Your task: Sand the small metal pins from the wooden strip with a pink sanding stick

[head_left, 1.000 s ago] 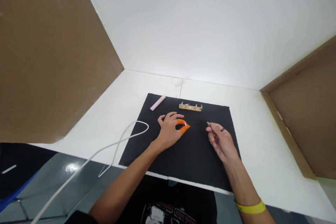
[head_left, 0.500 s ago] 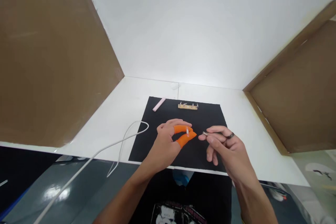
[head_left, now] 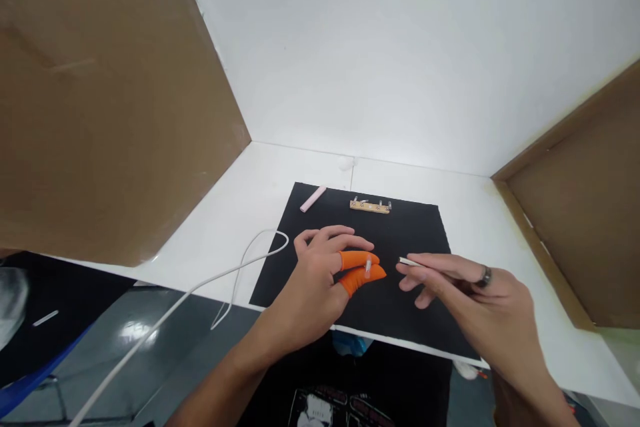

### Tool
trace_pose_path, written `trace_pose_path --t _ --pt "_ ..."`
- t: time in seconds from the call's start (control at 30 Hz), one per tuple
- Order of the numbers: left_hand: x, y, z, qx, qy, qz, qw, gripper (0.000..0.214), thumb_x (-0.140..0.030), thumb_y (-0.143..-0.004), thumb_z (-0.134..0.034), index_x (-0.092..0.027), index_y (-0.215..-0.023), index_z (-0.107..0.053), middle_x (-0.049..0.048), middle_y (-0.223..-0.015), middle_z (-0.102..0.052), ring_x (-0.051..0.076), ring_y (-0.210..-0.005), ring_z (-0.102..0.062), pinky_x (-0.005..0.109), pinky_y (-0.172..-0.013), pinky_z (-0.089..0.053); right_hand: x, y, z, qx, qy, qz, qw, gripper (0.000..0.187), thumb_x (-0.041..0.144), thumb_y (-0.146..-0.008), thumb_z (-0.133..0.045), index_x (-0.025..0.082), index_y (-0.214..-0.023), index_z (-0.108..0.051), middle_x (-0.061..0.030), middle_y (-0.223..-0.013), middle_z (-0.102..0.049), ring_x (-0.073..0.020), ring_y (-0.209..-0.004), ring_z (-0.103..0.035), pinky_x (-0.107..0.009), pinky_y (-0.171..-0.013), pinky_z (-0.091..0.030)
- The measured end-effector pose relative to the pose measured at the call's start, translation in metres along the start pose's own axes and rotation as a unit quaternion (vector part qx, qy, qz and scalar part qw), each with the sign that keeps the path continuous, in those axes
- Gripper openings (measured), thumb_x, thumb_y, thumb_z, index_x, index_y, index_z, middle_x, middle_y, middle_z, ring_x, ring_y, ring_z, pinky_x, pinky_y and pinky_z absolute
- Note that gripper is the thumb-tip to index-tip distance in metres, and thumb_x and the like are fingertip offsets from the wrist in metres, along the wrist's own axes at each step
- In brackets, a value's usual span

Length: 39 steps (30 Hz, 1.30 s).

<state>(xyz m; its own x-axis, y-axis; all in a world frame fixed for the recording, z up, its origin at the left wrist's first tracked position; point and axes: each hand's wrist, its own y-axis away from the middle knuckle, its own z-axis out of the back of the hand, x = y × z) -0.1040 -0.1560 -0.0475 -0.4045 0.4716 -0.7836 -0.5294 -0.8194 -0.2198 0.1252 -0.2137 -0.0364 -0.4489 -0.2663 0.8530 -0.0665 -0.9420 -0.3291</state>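
Note:
My left hand point(head_left: 315, 280) is over the black mat, with orange finger cots point(head_left: 356, 259) on its thumb and index finger. Those two fingertips pinch a small clear, pinkish tube-like piece point(head_left: 369, 266), which stands roughly upright. To the right, my right hand point(head_left: 485, 307), wearing a dark ring, is closed on a slim pale stick-like piece point(head_left: 410, 262). Its silvery end points left toward the tube-like piece, with a gap between them. The rest of the slim piece is hidden by my fingers, so its kind is unclear.
Farther back on the black mat point(head_left: 410, 227) lie a narrow wooden strip point(head_left: 370, 207) with several small clear pieces and a pale pink bar point(head_left: 313, 199). A white cable point(head_left: 200, 285) crosses the table's left side. Brown cardboard panels point(head_left: 120, 107) flank the white table.
My right hand has moved right and turned, its fingers straighter around the slim piece. The thumb and index finger of my left hand look closer together. The whole view has shifted slightly.

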Motion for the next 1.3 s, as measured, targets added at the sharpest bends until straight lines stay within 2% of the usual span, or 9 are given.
trace_pose_path --t 0.13,0.27,0.5,0.63,0.7,0.83,1.03,1.2,1.3 --pt "0.006 -0.011 -0.001 -0.004 -0.009 0.001 1.0 0.017 -0.012 -0.1 -0.077 -0.029 -0.105 -0.079 -0.0046 -0.13 -0.08 0.028 -0.137 -0.061 0.057 -0.116 -0.024 0.007 -0.011 0.005 0.077 0.125 0.265 0.953 0.022 0.028 -0.109 -0.063 0.023 -0.098 -0.081 0.0031 -0.085 -0.085 -0.0114 -0.069 -0.082 -0.017 -0.067 -0.067" --pt "0.01 -0.021 0.001 0.013 -0.003 0.01 1.0 0.013 -0.015 -0.1 -0.078 -0.028 -0.102 -0.078 -0.0048 -0.128 -0.081 0.028 -0.137 -0.062 0.056 -0.115 -0.024 -0.008 -0.023 0.012 0.021 0.202 0.344 0.917 0.017 0.006 -0.1 -0.069 0.018 -0.108 -0.078 -0.0023 -0.094 -0.087 -0.0146 -0.082 -0.084 -0.021 -0.079 -0.069" --pt "0.014 -0.032 -0.002 0.045 -0.003 0.005 0.999 0.014 -0.014 -0.1 -0.078 -0.028 -0.099 -0.078 -0.0067 -0.124 -0.081 0.027 -0.135 -0.062 0.054 -0.114 -0.024 -0.037 -0.018 0.015 0.07 0.22 0.351 0.907 0.033 -0.001 -0.097 -0.069 0.016 -0.125 -0.074 -0.0019 -0.107 -0.086 -0.0157 -0.09 -0.083 -0.027 -0.077 -0.069" --pt "0.014 -0.037 -0.005 0.072 0.008 0.016 0.997 0.015 -0.013 -0.102 -0.074 -0.027 -0.1 -0.078 -0.0058 -0.126 -0.081 0.027 -0.135 -0.063 0.054 -0.115 -0.024 -0.049 -0.023 0.019 -0.062 0.198 0.294 0.933 0.052 -0.002 -0.093 -0.073 0.027 -0.137 -0.073 0.0012 -0.099 -0.086 -0.017 -0.079 -0.082 -0.028 -0.065 -0.067" --pt "0.015 -0.039 -0.006 0.077 0.01 0.02 0.997 0.016 -0.011 -0.101 -0.073 -0.027 -0.1 -0.078 -0.0047 -0.126 -0.082 0.027 -0.135 -0.063 0.055 -0.116 -0.024 -0.049 -0.021 0.02 -0.041 0.188 0.288 0.938 0.06 0.0 -0.093 -0.074 0.031 -0.144 -0.068 0.0017 -0.098 -0.086 -0.0179 -0.077 -0.083 -0.028 -0.063 -0.067" --pt "0.018 -0.041 -0.01 0.078 0.013 0.024 0.997 0.016 -0.011 -0.1 -0.075 -0.026 -0.098 -0.078 -0.0044 -0.122 -0.083 0.028 -0.133 -0.064 0.056 -0.116 -0.024 -0.045 -0.015 0.023 0.112 0.2 0.304 0.925 0.049 0.011 -0.099 -0.073 0.031 -0.143 -0.068 0.0017 -0.108 -0.086 -0.0189 -0.085 -0.084 -0.031 -0.078 -0.071" --pt "0.023 -0.043 -0.015 0.102 0.022 0.033 0.994 0.017 -0.008 -0.099 -0.075 -0.025 -0.099 -0.076 -0.004 -0.123 -0.083 0.026 -0.132 -0.066 0.054 -0.117 -0.024 -0.061 -0.026 0.024 -0.035 0.225 0.33 0.916 0.051 -0.002 -0.092 -0.076 0.023 -0.136 -0.072 -0.0013 -0.097 -0.087 -0.0159 -0.079 -0.082 -0.026 -0.071 -0.068" --pt "0.023 -0.044 -0.019 0.099 0.048 0.02 0.994 0.012 -0.014 -0.102 -0.075 -0.025 -0.099 -0.077 -0.0047 -0.116 -0.084 0.022 -0.119 -0.073 0.047 -0.111 -0.031 -0.05 -0.009 0.012 0.125 0.193 0.328 0.916 0.022 0.006 -0.101 -0.066 0.014 -0.12 -0.073 -0.0048 -0.108 -0.086 -0.0186 -0.091 -0.084 -0.032 -0.073 -0.07" --pt "0.02 -0.043 -0.019 0.097 0.05 0.007 0.994 0.012 -0.011 -0.101 -0.075 -0.024 -0.1 -0.077 -0.0051 -0.114 -0.084 0.019 -0.113 -0.075 0.043 -0.109 -0.033 -0.053 -0.01 0.017 0.051 0.196 0.334 0.921 0.039 -0.002 -0.094 -0.071 0.016 -0.128 -0.072 -0.0037 -0.102 -0.086 -0.017 -0.085 -0.082 -0.029 -0.074 -0.068"
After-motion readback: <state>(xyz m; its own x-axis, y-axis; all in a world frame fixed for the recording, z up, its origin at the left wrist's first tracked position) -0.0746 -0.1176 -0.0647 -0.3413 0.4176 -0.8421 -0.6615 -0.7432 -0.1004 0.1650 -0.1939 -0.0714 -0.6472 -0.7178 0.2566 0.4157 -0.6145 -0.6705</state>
